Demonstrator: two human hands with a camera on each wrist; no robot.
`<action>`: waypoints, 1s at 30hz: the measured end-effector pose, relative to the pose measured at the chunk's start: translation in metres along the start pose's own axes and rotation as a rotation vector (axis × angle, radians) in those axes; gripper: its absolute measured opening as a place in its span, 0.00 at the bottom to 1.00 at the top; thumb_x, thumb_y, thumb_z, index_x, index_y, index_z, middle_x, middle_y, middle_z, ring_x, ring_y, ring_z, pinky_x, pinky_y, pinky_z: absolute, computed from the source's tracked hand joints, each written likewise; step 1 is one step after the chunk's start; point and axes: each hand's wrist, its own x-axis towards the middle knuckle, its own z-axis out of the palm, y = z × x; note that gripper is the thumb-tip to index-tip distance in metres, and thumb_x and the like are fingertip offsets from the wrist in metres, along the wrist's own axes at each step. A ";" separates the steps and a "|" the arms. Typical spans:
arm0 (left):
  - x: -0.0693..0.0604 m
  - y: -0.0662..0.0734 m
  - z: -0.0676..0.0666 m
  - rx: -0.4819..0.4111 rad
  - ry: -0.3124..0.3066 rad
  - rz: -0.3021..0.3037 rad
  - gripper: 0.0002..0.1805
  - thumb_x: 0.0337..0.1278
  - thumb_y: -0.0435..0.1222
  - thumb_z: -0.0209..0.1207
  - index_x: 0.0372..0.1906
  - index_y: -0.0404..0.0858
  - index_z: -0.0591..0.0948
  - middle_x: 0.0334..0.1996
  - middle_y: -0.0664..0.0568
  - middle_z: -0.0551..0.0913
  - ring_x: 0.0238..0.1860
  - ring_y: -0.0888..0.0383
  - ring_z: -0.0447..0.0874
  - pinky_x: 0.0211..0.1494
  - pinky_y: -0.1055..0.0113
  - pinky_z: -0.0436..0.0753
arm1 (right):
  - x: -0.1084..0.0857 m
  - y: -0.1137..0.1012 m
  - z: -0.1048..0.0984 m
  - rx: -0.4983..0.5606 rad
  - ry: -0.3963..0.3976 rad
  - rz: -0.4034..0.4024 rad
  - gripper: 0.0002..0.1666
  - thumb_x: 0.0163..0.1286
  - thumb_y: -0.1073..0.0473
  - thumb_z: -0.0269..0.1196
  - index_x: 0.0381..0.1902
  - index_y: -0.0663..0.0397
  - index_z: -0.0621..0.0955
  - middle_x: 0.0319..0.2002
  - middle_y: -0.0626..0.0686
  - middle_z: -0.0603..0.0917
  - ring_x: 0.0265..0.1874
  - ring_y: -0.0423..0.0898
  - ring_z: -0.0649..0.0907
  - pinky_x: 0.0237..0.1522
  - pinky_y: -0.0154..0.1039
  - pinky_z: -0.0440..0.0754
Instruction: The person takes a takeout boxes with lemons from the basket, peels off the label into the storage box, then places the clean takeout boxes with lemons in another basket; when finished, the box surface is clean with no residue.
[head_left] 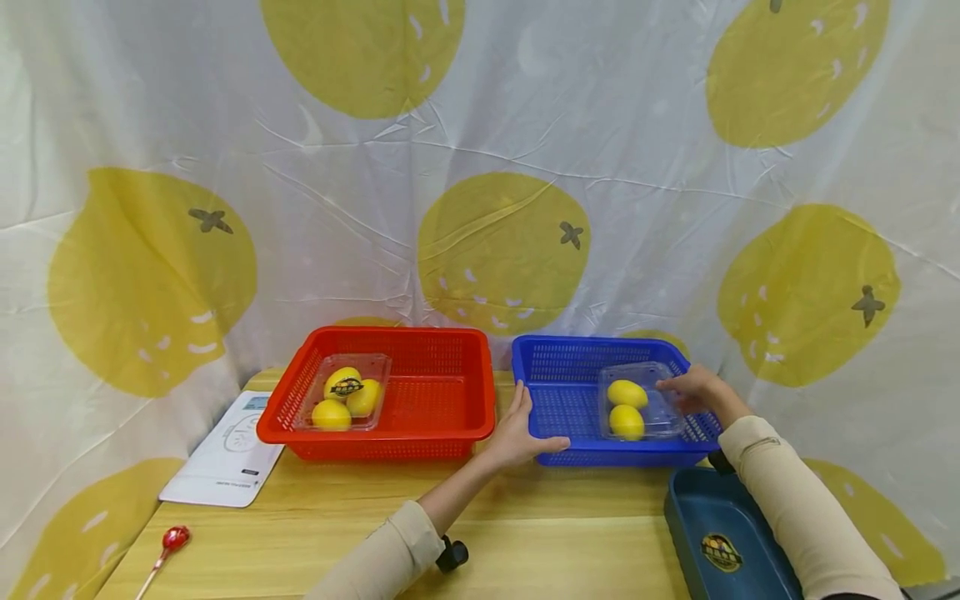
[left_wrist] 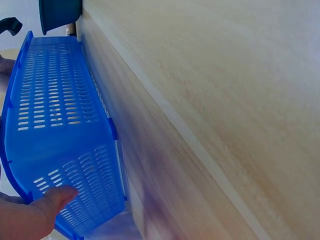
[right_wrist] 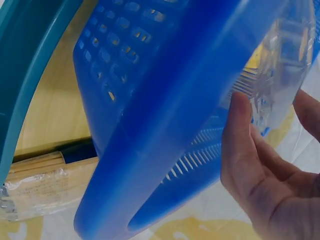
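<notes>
A blue plastic basket stands on the table at the right of centre. Inside it, toward its right end, lies a clear plastic box with two lemons visible in it. My right hand reaches over the basket's right rim and holds the box's right edge; in the right wrist view the box sits between the fingertips. At the basket's front left corner is my left hand, its fingers extended along the left rim. In the left wrist view its thumb rests on the perforated wall.
Left of the blue basket stands a red basket holding a clear box with three lemons. A dark teal tray is at the front right. A white printed sheet and red lollipop lie at left. Behind hangs a lemon-print curtain.
</notes>
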 end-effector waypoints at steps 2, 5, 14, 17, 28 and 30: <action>-0.001 0.000 0.000 -0.001 -0.002 -0.002 0.62 0.47 0.57 0.67 0.77 0.32 0.45 0.80 0.46 0.37 0.77 0.40 0.48 0.74 0.42 0.61 | 0.000 0.000 0.000 0.029 -0.003 -0.004 0.25 0.70 0.56 0.60 0.46 0.78 0.70 0.25 0.53 0.77 0.22 0.41 0.80 0.36 0.40 0.86; -0.001 0.000 -0.001 -0.003 -0.002 -0.009 0.63 0.46 0.58 0.67 0.77 0.33 0.45 0.80 0.46 0.37 0.78 0.40 0.48 0.74 0.42 0.61 | 0.001 0.001 0.000 0.077 -0.026 -0.016 0.25 0.66 0.58 0.64 0.47 0.77 0.71 0.25 0.49 0.79 0.24 0.39 0.80 0.37 0.37 0.85; 0.001 0.000 0.000 0.004 -0.002 -0.014 0.64 0.46 0.59 0.67 0.77 0.35 0.43 0.80 0.48 0.37 0.78 0.41 0.48 0.74 0.41 0.61 | 0.008 0.008 -0.001 0.051 -0.020 -0.068 0.14 0.60 0.62 0.68 0.27 0.65 0.74 0.20 0.48 0.71 0.18 0.40 0.74 0.27 0.34 0.79; 0.000 -0.001 0.000 0.008 -0.002 -0.012 0.64 0.45 0.60 0.67 0.77 0.34 0.44 0.80 0.48 0.37 0.78 0.41 0.49 0.73 0.41 0.62 | 0.007 0.009 0.004 0.034 0.015 -0.061 0.14 0.63 0.65 0.63 0.20 0.58 0.72 0.15 0.45 0.67 0.16 0.38 0.70 0.25 0.34 0.75; 0.000 0.000 0.000 -0.010 -0.012 -0.021 0.64 0.45 0.60 0.67 0.78 0.35 0.43 0.80 0.49 0.36 0.77 0.40 0.49 0.72 0.40 0.63 | 0.002 0.005 0.003 -0.016 0.027 -0.056 0.23 0.70 0.57 0.57 0.45 0.79 0.70 0.24 0.54 0.74 0.24 0.43 0.76 0.34 0.38 0.82; 0.000 0.000 -0.001 -0.014 -0.013 -0.030 0.65 0.45 0.60 0.67 0.78 0.36 0.43 0.80 0.50 0.36 0.78 0.41 0.48 0.72 0.40 0.62 | -0.001 0.003 0.002 -0.009 0.023 -0.058 0.28 0.70 0.56 0.57 0.49 0.82 0.67 0.28 0.59 0.75 0.25 0.43 0.76 0.34 0.37 0.82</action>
